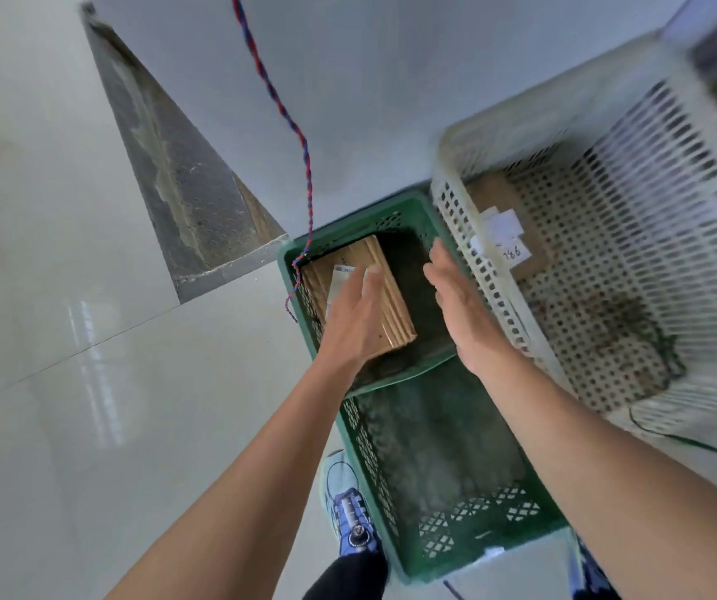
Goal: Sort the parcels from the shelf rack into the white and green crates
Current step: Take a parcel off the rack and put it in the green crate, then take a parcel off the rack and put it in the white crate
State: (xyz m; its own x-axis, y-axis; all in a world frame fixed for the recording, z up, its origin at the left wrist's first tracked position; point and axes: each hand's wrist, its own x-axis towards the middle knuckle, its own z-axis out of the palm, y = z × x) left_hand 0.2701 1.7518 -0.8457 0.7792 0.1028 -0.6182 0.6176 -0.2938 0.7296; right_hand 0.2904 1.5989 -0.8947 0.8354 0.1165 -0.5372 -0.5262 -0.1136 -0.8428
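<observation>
A brown cardboard parcel with a white label lies in the far section of the green crate. My left hand hovers flat over the parcel, fingers straight; whether it touches the cardboard is unclear. My right hand is open, held on edge over the crate's dark floor beside the parcel, close to the white crate's wall. The white crate stands to the right and holds a brown parcel with white labels at its far left corner.
The green crate's near section is below my forearms. A red and blue twisted cord runs from the wall to the green crate's corner. A metal ramp lies at the left on the tiled floor. My shoe stands beside the crate.
</observation>
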